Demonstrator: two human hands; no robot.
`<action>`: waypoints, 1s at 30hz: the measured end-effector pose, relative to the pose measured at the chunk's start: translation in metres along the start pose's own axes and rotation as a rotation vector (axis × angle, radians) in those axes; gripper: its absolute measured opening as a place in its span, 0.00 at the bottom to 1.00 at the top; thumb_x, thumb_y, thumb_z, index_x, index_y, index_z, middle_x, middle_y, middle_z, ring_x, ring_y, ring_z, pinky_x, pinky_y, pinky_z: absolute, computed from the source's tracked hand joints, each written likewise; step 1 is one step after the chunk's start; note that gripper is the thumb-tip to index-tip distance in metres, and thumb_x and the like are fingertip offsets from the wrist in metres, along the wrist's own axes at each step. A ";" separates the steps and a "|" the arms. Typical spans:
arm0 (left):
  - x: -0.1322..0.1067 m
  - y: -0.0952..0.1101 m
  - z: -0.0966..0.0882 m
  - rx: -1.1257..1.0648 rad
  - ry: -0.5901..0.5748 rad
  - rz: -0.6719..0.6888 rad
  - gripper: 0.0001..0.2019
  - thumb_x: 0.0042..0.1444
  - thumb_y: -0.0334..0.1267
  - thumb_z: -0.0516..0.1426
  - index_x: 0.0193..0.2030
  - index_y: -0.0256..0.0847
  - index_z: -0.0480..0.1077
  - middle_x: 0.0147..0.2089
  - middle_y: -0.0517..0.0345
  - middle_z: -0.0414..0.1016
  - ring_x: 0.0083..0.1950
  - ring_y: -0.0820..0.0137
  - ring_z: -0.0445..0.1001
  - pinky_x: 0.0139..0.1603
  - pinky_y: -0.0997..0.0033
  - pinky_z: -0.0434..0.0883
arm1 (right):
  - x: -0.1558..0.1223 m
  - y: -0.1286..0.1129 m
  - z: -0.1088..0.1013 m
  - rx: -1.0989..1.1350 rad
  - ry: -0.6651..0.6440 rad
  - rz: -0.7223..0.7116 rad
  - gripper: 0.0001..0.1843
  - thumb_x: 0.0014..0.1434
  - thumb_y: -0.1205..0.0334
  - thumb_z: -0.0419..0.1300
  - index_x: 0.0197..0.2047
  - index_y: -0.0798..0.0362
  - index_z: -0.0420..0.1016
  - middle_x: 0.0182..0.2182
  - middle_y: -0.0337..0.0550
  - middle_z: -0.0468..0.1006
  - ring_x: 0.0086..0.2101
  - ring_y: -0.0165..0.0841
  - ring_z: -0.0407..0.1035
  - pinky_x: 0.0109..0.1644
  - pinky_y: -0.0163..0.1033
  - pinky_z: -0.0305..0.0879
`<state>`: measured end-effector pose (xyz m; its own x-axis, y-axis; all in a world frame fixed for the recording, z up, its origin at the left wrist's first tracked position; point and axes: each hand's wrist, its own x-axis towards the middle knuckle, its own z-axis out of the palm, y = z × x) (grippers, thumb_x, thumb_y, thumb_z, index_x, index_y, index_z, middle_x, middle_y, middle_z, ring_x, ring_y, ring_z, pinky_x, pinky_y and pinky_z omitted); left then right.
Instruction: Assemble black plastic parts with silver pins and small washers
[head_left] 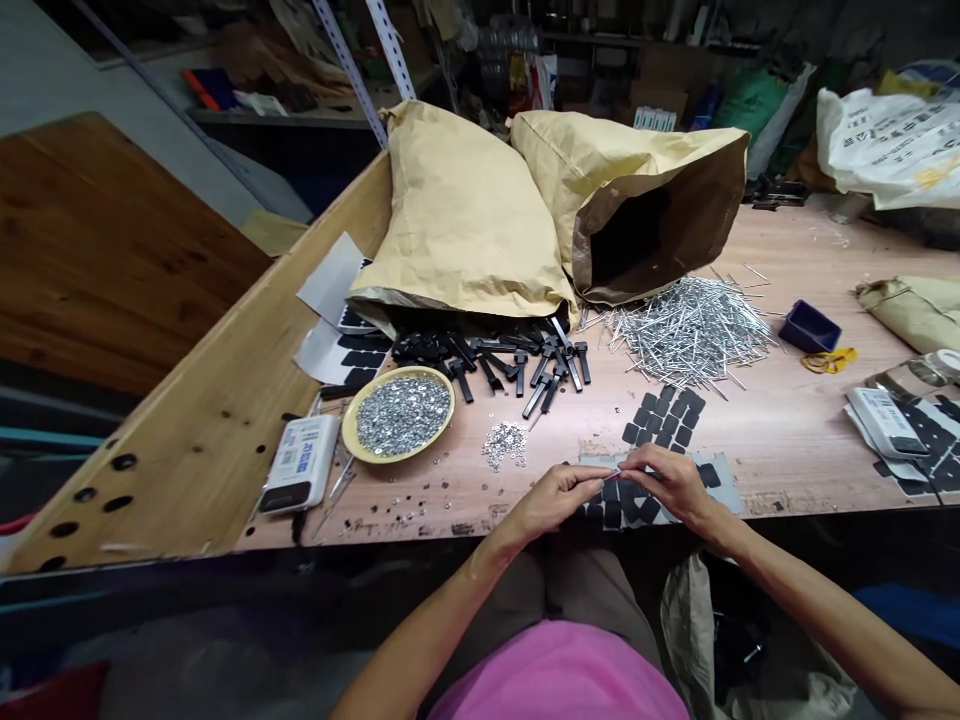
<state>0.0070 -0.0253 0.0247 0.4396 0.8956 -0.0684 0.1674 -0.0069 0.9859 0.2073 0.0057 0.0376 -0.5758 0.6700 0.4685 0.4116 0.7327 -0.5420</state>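
Note:
My left hand (561, 494) and my right hand (667, 482) meet over the table's front edge, fingertips pinched. Between them runs a thin metal rod (613, 474), mostly hidden by the fingers. Under the hands lies a pale backing sheet (726, 484) bearing black rounded pads (612, 514). More black pads (664, 418) lie in rows just beyond. To the left, a small heap of metal washers or nuts (505, 445) sits on the table, near a yellow bowl (399, 458) full of similar small metal pieces. Black plastic parts with metal stems (551, 372) are scattered behind.
A large pile of thin metal rods (694, 330) lies at the back right, before an open paper sack (660, 170). Another paper sack (465, 220) spills black parts. A blue tray (810, 327) and white boxy devices (300, 462) stand at the sides. A wooden board (202, 400) borders the left.

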 end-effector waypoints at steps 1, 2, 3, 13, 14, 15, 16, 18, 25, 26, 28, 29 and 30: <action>0.001 0.000 -0.002 -0.039 -0.027 -0.007 0.15 0.60 0.37 0.52 0.49 0.38 0.75 0.50 0.53 0.77 0.51 0.64 0.75 0.54 0.65 0.71 | 0.000 -0.001 -0.002 -0.003 -0.020 -0.009 0.15 0.65 0.56 0.50 0.34 0.52 0.73 0.28 0.42 0.78 0.28 0.29 0.73 0.32 0.31 0.69; 0.002 0.001 -0.003 -0.057 -0.044 -0.009 0.15 0.59 0.37 0.52 0.49 0.38 0.75 0.51 0.53 0.77 0.52 0.63 0.75 0.55 0.64 0.70 | 0.000 -0.001 -0.003 -0.006 -0.035 -0.009 0.15 0.66 0.55 0.50 0.34 0.52 0.73 0.27 0.42 0.78 0.28 0.28 0.73 0.32 0.31 0.69; 0.002 0.001 -0.004 -0.060 -0.049 -0.006 0.15 0.59 0.37 0.52 0.49 0.38 0.75 0.51 0.53 0.77 0.52 0.63 0.75 0.55 0.64 0.70 | 0.000 -0.002 -0.004 -0.008 -0.042 -0.002 0.16 0.66 0.54 0.49 0.33 0.52 0.73 0.27 0.42 0.78 0.27 0.28 0.73 0.31 0.31 0.69; 0.006 0.002 0.001 0.212 0.073 0.128 0.14 0.60 0.34 0.51 0.49 0.42 0.75 0.49 0.55 0.78 0.50 0.67 0.76 0.53 0.67 0.72 | -0.005 -0.002 0.000 -0.025 0.042 0.068 0.13 0.66 0.57 0.49 0.36 0.52 0.72 0.28 0.42 0.77 0.28 0.29 0.72 0.31 0.33 0.69; 0.008 0.001 -0.001 0.200 0.040 0.115 0.14 0.60 0.34 0.51 0.48 0.41 0.75 0.49 0.55 0.78 0.50 0.67 0.76 0.53 0.67 0.72 | -0.006 -0.002 0.000 -0.038 0.037 0.032 0.13 0.66 0.59 0.48 0.37 0.52 0.72 0.29 0.43 0.77 0.29 0.30 0.72 0.32 0.33 0.69; 0.008 0.001 -0.002 0.197 0.013 0.104 0.14 0.60 0.34 0.51 0.47 0.41 0.76 0.48 0.55 0.79 0.50 0.67 0.76 0.53 0.67 0.72 | -0.007 -0.001 0.001 -0.055 0.029 -0.004 0.13 0.67 0.60 0.48 0.38 0.52 0.72 0.30 0.44 0.77 0.30 0.30 0.72 0.33 0.34 0.70; 0.009 0.000 -0.002 0.212 -0.003 0.100 0.14 0.60 0.35 0.51 0.47 0.41 0.76 0.48 0.55 0.79 0.50 0.67 0.76 0.53 0.67 0.72 | -0.009 0.000 0.002 -0.073 0.021 -0.033 0.13 0.67 0.61 0.47 0.39 0.53 0.71 0.30 0.45 0.77 0.31 0.30 0.72 0.33 0.34 0.70; 0.009 0.000 -0.002 0.295 0.008 0.116 0.14 0.60 0.33 0.51 0.48 0.42 0.75 0.49 0.55 0.78 0.50 0.66 0.76 0.53 0.67 0.72 | -0.011 0.003 0.004 -0.099 0.020 -0.053 0.12 0.67 0.62 0.46 0.39 0.53 0.70 0.30 0.45 0.76 0.31 0.30 0.71 0.34 0.34 0.70; 0.007 0.005 0.007 0.772 0.060 0.181 0.17 0.62 0.32 0.49 0.54 0.48 0.70 0.37 0.57 0.79 0.39 0.69 0.79 0.38 0.74 0.74 | -0.016 0.006 0.014 -0.073 0.049 0.103 0.14 0.68 0.59 0.44 0.35 0.51 0.67 0.27 0.41 0.73 0.28 0.29 0.69 0.31 0.33 0.67; 0.007 0.006 0.009 0.816 0.069 0.184 0.17 0.63 0.32 0.49 0.55 0.47 0.70 0.36 0.56 0.79 0.37 0.69 0.78 0.37 0.74 0.73 | -0.016 0.006 0.014 -0.074 0.059 0.130 0.15 0.68 0.58 0.44 0.34 0.51 0.67 0.26 0.41 0.72 0.27 0.29 0.68 0.31 0.33 0.66; 0.007 0.005 0.012 0.845 0.091 0.198 0.16 0.63 0.33 0.48 0.55 0.46 0.70 0.36 0.56 0.78 0.36 0.71 0.78 0.37 0.76 0.73 | -0.016 0.006 0.015 -0.085 0.075 0.167 0.16 0.68 0.57 0.44 0.32 0.51 0.66 0.26 0.40 0.71 0.26 0.29 0.67 0.31 0.33 0.65; 0.008 0.004 0.013 0.834 0.102 0.208 0.16 0.63 0.33 0.48 0.55 0.46 0.70 0.36 0.56 0.78 0.37 0.71 0.78 0.37 0.77 0.73 | -0.015 0.006 0.015 -0.089 0.078 0.180 0.17 0.68 0.57 0.43 0.31 0.51 0.66 0.25 0.40 0.70 0.26 0.29 0.66 0.30 0.33 0.64; 0.008 0.002 0.014 0.812 0.111 0.217 0.16 0.64 0.33 0.48 0.55 0.46 0.70 0.37 0.56 0.78 0.38 0.72 0.77 0.38 0.77 0.73 | -0.015 0.007 0.015 -0.090 0.075 0.195 0.18 0.68 0.56 0.43 0.30 0.51 0.65 0.25 0.39 0.69 0.26 0.29 0.65 0.30 0.33 0.64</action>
<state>0.0228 -0.0246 0.0244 0.4529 0.8757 0.1674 0.6898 -0.4631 0.5565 0.2078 -0.0012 0.0162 -0.4266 0.8046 0.4130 0.5736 0.5937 -0.5643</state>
